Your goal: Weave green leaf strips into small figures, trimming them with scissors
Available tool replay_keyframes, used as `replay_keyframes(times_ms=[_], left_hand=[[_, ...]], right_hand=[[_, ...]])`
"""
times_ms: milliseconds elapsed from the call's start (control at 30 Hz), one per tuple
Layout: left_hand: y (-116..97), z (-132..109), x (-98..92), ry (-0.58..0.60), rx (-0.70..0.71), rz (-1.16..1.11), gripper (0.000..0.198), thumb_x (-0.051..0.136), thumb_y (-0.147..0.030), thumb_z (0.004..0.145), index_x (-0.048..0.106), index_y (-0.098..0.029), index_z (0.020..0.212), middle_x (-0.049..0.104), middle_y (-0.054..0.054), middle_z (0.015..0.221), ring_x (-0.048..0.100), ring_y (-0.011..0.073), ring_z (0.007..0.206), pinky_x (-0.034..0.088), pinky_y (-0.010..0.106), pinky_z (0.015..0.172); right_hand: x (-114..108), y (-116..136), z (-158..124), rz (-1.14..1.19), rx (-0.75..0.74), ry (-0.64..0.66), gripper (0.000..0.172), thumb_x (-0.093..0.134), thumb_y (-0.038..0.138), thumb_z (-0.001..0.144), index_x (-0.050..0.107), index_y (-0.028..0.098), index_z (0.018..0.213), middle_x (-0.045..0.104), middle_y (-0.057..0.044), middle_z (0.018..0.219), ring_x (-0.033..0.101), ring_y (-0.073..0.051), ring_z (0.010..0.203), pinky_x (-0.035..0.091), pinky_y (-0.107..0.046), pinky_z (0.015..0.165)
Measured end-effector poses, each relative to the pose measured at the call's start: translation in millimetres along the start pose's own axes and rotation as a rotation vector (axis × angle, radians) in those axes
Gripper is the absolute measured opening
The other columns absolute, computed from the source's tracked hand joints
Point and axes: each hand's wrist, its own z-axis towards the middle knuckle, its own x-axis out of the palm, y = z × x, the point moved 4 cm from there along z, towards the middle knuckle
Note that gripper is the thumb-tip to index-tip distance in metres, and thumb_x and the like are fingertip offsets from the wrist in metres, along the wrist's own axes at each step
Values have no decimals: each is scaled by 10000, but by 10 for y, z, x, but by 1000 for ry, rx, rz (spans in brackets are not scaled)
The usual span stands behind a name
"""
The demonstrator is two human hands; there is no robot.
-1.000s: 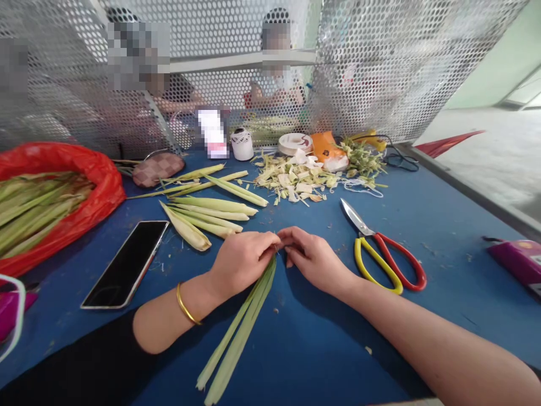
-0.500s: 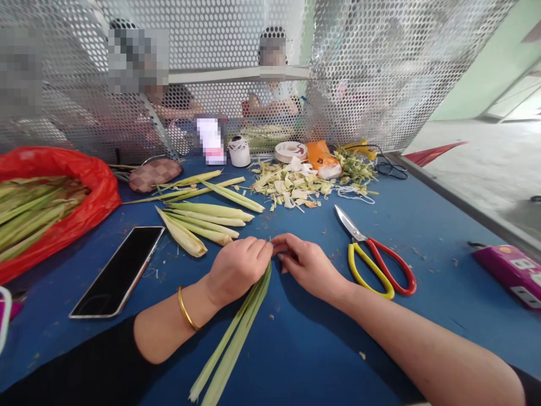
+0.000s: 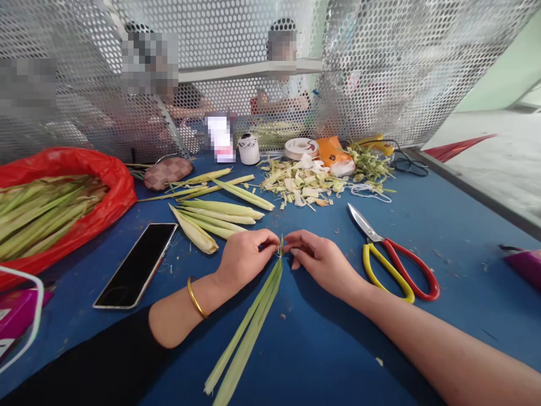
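A blue table fills the view, its top dusted with small green crumbs. At its near middle the left hand and the right hand meet fingertip to fingertip, both pinched on the far end of a bundle of long green leaf strips. The bundle lies flat on the blue top and runs back toward the person, under the left palm. A gold bangle sits on the left wrist.

Just right of the right hand lie scissors with one yellow and one red handle, blades shut and pointing away. Left of the left hand a dark phone lies face up, and beyond it are several folded leaves. At the left edge a red bag holds many more long leaves. Farther back lies a heap of pale scraps, with a tape roll, a white spool and an orange packet behind it. A checked pouch lies near the bag. A pink box sits at the right edge.

A perforated metal screen stands along the far side of the table; other people sit behind it. To the right, a pale floor and a green wall show.
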Motion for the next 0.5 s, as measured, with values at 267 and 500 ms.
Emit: replay_keyframes(times_ms=[267, 500], left_hand=[[-75, -24, 33, -38, 189, -132, 103, 667, -102, 788, 698, -198, 767, 724, -42, 727, 646, 93, 658, 428, 184, 640], [-49, -14, 41, 20, 108, -156, 77, 662, -145, 810, 683, -206, 768, 711, -44, 736, 636, 107, 683, 430, 205, 666]], right_hand=[[-40, 31, 2, -57, -47, -81, 130, 558, 153, 829, 680, 196, 846, 579, -4, 861, 591, -78, 556, 473, -217, 540], [-63, 64, 1, -121, -87, -63, 163, 544, 120, 840, 585, 189, 698, 519, 22, 763, 538, -76, 534, 443, -224, 532]])
